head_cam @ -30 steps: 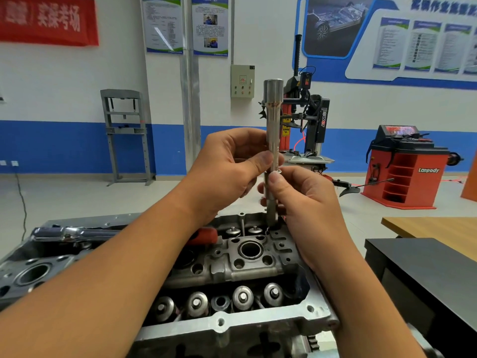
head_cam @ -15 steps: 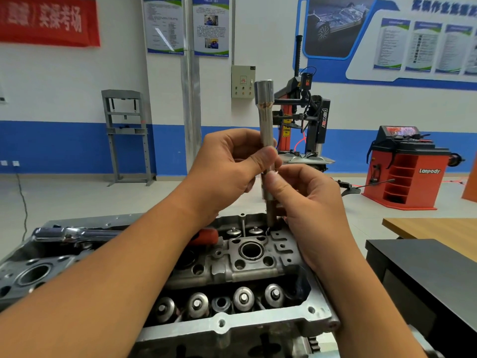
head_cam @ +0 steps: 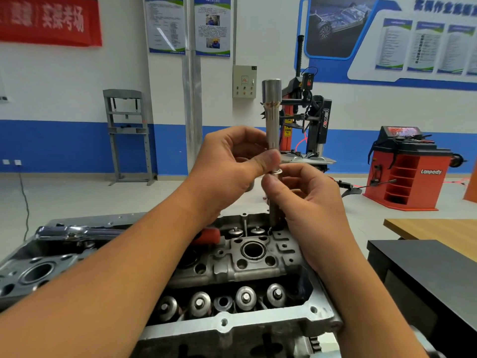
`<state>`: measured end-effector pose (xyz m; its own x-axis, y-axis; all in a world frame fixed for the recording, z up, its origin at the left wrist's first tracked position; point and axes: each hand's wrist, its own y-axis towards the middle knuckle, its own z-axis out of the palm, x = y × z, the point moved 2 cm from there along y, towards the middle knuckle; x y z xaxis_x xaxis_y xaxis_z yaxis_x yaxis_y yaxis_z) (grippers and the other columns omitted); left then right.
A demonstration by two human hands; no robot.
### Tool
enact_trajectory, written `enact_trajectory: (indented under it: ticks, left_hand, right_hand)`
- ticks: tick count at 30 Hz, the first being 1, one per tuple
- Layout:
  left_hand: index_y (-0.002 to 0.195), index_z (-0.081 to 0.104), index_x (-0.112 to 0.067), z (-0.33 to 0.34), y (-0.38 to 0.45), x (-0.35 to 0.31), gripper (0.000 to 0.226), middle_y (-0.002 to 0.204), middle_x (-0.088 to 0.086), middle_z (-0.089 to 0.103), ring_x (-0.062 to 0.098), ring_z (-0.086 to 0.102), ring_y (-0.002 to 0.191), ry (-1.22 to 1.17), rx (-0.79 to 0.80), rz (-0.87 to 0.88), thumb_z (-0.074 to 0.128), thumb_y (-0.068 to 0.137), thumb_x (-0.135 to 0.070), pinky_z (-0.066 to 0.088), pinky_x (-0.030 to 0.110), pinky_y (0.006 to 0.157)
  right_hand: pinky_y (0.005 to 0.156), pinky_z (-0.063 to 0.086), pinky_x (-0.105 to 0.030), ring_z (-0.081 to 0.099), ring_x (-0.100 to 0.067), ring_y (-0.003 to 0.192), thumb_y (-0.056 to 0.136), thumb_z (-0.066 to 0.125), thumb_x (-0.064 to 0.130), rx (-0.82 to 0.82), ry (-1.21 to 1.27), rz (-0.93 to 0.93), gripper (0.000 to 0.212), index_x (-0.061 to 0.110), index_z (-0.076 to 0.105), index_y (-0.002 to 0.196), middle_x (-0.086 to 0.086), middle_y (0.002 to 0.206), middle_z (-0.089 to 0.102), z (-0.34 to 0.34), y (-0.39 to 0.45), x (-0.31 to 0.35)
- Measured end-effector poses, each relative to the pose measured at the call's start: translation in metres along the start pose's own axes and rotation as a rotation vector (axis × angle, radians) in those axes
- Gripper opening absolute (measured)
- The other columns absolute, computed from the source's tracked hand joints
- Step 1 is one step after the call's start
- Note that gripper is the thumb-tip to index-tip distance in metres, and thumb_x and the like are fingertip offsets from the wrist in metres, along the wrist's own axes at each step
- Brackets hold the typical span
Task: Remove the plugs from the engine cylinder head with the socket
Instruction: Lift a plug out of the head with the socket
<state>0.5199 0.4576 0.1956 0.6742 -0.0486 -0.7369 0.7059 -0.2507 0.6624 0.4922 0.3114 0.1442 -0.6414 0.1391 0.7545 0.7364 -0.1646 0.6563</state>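
Note:
A long silver socket [head_cam: 272, 117] stands upright over the far right corner of the grey engine cylinder head [head_cam: 258, 254]. My left hand [head_cam: 229, 166] pinches its middle between thumb and fingers. My right hand [head_cam: 304, 200] grips the lower shaft just beneath, where the shaft goes down into a hole in the head. A small ring shows on the shaft between my two thumbs. The plug itself is hidden. An open plug well [head_cam: 253, 250] lies in the middle of the head, with round valve caps [head_cam: 245, 297] in a row near me.
A chrome ratchet with a red grip [head_cam: 77, 232] lies across the far left of the head, partly under my left forearm. A black table [head_cam: 426, 275] and a wooden one [head_cam: 438, 231] stand at the right. Red workshop machines [head_cam: 405, 171] are farther back.
The top of the socket leaned left half a second ago and now stands upright again. My fingers have shifted slightly along the shaft; both hands keep their hold.

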Motion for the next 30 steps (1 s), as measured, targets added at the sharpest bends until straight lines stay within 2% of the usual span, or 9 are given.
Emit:
enact_trajectory:
  ticks: [3,8,12,15,19,21,25,28,30]
  left_hand:
    - [0.097,0.071,-0.013,-0.0016,-0.0004,-0.0004,0.027,0.084,0.004,0.077,0.007,0.059,0.053,-0.008,-0.022,-0.006,0.080,0.076,-0.027,0.043,0.020,0.044]
    - [0.112,0.068,-0.009,0.0023,0.0002,-0.0008,0.016,0.094,0.011,0.079,0.017,0.052,0.051,-0.093,0.068,-0.017,0.059,0.102,0.000,0.041,0.023,0.044]
    - [0.097,0.069,-0.014,0.0000,0.0000,-0.0001,0.022,0.088,0.010,0.079,0.020,0.064,0.065,-0.006,-0.012,0.005,0.081,0.080,-0.020,0.049,0.028,0.051]
    - [0.094,0.068,-0.012,-0.0021,0.0008,0.0006,0.035,0.082,0.009,0.075,0.013,0.058,0.056,-0.012,-0.036,-0.006,0.083,0.068,-0.031,0.044,0.023,0.045]
    - [0.109,0.070,-0.014,0.0016,0.0005,-0.0009,0.012,0.096,0.013,0.078,0.021,0.053,0.058,-0.074,0.076,-0.011,0.065,0.099,-0.018,0.042,0.025,0.045]
    - [0.115,0.069,-0.012,0.0012,0.0005,0.0005,0.018,0.097,0.013,0.079,0.024,0.050,0.057,-0.076,0.079,-0.030,0.056,0.105,-0.005,0.041,0.027,0.045]
    - [0.108,0.070,-0.011,-0.0005,0.0005,0.0009,0.012,0.091,0.010,0.080,0.019,0.055,0.058,-0.040,0.035,-0.024,0.064,0.100,-0.005,0.039,0.024,0.046]
    - [0.101,0.071,-0.014,-0.0012,0.0005,0.0000,0.019,0.094,0.016,0.078,0.016,0.062,0.066,-0.017,0.007,-0.010,0.078,0.085,-0.021,0.043,0.020,0.047]
    - [0.103,0.071,-0.014,-0.0011,0.0002,-0.0001,0.026,0.096,0.017,0.077,0.012,0.058,0.059,-0.041,0.017,-0.016,0.077,0.081,-0.026,0.042,0.020,0.047]
  right_hand:
    - [0.071,0.060,-0.048,0.071,-0.035,0.082,0.092,0.079,0.026,-0.013,-0.025,0.004,0.010,0.023,0.069,0.091,-0.005,0.084,0.073,-0.0002,0.0008,-0.0003]
    - [0.063,0.052,-0.065,0.060,-0.046,0.071,0.105,0.061,0.020,0.039,-0.017,0.004,0.014,0.018,0.071,0.097,-0.022,0.085,0.067,0.0027,-0.0007,0.0045]
    - [0.075,0.058,-0.057,0.070,-0.043,0.086,0.091,0.078,0.029,0.008,0.002,0.023,0.010,0.021,0.072,0.094,-0.014,0.088,0.072,0.0013,-0.0018,0.0054]
    - [0.073,0.060,-0.056,0.070,-0.041,0.088,0.087,0.082,0.031,-0.012,-0.019,0.027,0.019,0.019,0.068,0.092,-0.010,0.087,0.072,-0.0001,-0.0011,0.0027]
    - [0.071,0.057,-0.056,0.068,-0.041,0.085,0.101,0.066,0.024,0.041,-0.048,0.007,0.005,0.020,0.067,0.098,-0.009,0.089,0.072,0.0033,-0.0001,0.0002]
    - [0.074,0.056,-0.062,0.068,-0.039,0.080,0.105,0.060,0.025,0.050,-0.036,0.007,0.011,0.023,0.069,0.099,-0.015,0.091,0.072,0.0043,-0.0005,0.0007]
    - [0.074,0.058,-0.059,0.071,-0.032,0.078,0.088,0.069,0.043,0.034,0.001,0.043,0.018,0.025,0.073,0.093,-0.013,0.088,0.073,0.0036,-0.0007,0.0023]
    - [0.072,0.062,-0.048,0.074,-0.034,0.085,0.084,0.085,0.037,-0.026,-0.035,0.033,0.021,0.025,0.069,0.090,-0.007,0.088,0.075,-0.0008,0.0004,-0.0009]
    - [0.073,0.062,-0.053,0.073,-0.034,0.083,0.091,0.079,0.031,-0.009,-0.041,0.031,0.013,0.023,0.068,0.091,-0.005,0.086,0.074,-0.0005,0.0007,-0.0019]
